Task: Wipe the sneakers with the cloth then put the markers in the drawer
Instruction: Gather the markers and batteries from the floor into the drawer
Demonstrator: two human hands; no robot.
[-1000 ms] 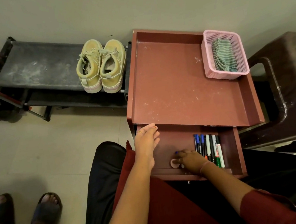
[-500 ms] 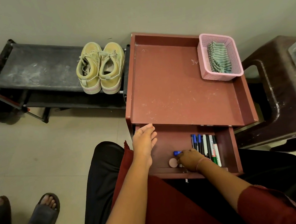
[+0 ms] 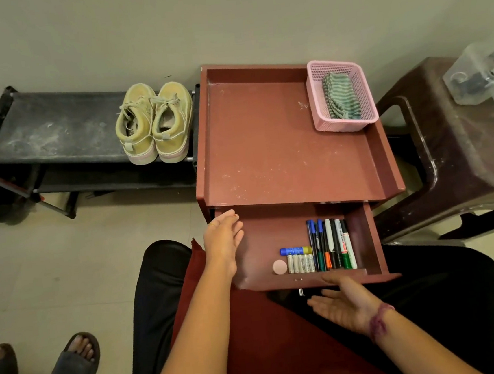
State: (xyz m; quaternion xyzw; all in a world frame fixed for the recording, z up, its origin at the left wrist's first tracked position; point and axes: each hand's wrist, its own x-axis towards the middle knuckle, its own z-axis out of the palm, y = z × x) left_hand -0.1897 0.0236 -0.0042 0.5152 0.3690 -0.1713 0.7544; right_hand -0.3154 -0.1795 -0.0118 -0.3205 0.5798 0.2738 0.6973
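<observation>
My right hand [image 3: 343, 305] is palm-up, fingers spread and relaxed, holding nothing, just below the front edge of the drawer [image 3: 263, 239]. My left hand [image 3: 223, 240] rests open at the drawer's left wall. The markers [image 3: 331, 245] lie side by side in the drawer's right part. The sneakers [image 3: 155, 121] stand on the black rack [image 3: 53, 130]; the cloth [image 3: 341, 96] lies in the pink basket [image 3: 318, 110].

You face a plain pale wall [image 3: 223, 17] over a light tiled floor [image 3: 66, 264]. At far left a black rack [image 3: 53, 130] stands against the wall, its top dusty. A reddish cabinet [image 3: 280, 141] sits just beside it, and a dark brown plastic stool [image 3: 462, 151] stands at right. The light is soft and even.
</observation>
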